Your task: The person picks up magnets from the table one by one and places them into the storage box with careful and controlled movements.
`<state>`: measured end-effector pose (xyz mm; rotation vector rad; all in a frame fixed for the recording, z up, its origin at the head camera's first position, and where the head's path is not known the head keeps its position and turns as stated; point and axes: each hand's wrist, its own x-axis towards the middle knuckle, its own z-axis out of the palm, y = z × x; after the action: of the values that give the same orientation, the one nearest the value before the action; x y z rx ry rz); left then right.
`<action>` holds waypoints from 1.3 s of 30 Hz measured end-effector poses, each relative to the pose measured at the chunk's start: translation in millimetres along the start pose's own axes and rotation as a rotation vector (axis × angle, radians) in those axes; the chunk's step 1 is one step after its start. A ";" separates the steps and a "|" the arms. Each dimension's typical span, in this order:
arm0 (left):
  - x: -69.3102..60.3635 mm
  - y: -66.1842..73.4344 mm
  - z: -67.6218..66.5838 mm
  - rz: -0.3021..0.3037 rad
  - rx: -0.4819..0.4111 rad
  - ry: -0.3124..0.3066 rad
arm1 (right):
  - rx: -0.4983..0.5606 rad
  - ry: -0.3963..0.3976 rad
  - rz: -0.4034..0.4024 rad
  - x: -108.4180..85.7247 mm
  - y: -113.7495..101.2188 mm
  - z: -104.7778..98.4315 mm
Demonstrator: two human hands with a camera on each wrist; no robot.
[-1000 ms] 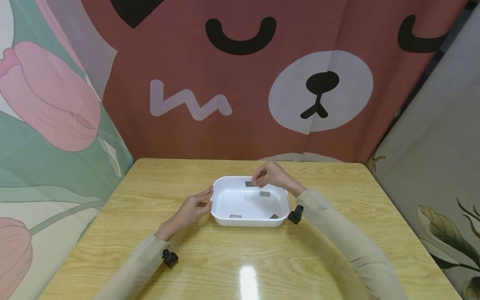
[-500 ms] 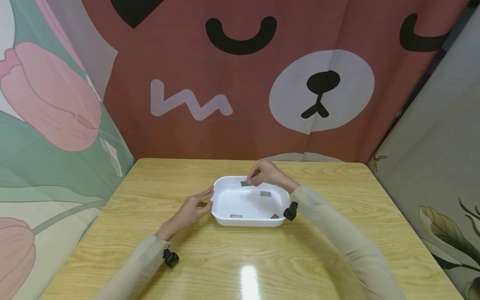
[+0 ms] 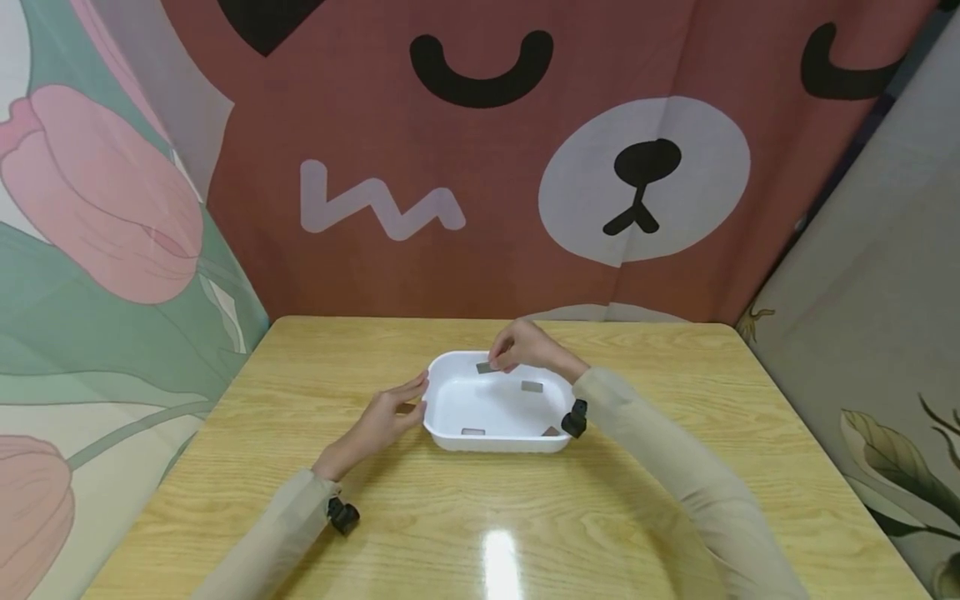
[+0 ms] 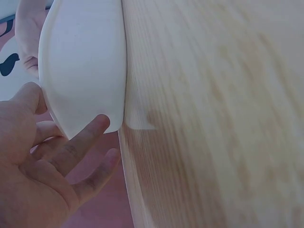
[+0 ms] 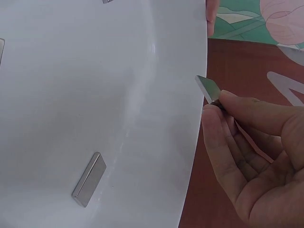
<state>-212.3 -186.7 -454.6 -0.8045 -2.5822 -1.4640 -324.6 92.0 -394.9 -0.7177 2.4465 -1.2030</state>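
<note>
A white plastic tray (image 3: 480, 408) with rounded corners stands on the table. My left hand (image 3: 378, 421) touches its left end with fairly straight fingers. In the left wrist view, a fingertip (image 4: 102, 121) lies against the tray's outer wall. Over the far rim, my right hand (image 3: 519, 346) pinches a small flat silver metal block (image 5: 209, 89) by one end, between thumb and forefinger. Another silver block (image 5: 90, 179) lies inside the tray, seen in the head view as a grey block (image 3: 532, 387). Two more blocks (image 3: 472, 432) show along the near inner side, partly hidden by the rim.
The tray stands near the far part of a wood-grain table (image 3: 360, 358). Behind the table hangs a red-brown cloth (image 3: 480, 267) with a bear print. Patterned cloths flank both sides. Small black cameras (image 3: 343, 517) sit on the wrists.
My right hand has moved to the left along the tray's far rim with the silver block in its fingers. The left hand and the tray have hardly moved.
</note>
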 end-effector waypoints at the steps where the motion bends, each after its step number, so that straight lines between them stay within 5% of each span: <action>1: -0.4 5.6 -0.9 0.003 0.000 -0.001 | 0.004 -0.003 -0.002 0.8 -0.2 0.4; 4: -1.7 22.9 -3.2 0.015 0.008 -0.002 | 0.012 -0.015 -0.013 2.6 -1.2 2.4; 17: -1.4 22.4 -3.4 0.005 0.020 -0.004 | -0.043 -0.064 -0.029 16.8 1.9 9.2; 28: 1.2 -16.3 3.0 -0.007 0.017 0.005 | -0.066 -0.119 -0.048 29.7 6.3 19.8; 39: 2.0 -17.4 1.4 0.002 0.007 -0.009 | -0.129 -0.114 -0.056 37.1 5.9 30.0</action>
<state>-221.9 -191.9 -468.4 -0.8146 -2.5910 -1.4531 -342.2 54.8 -419.7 -0.8709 2.4409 -1.0014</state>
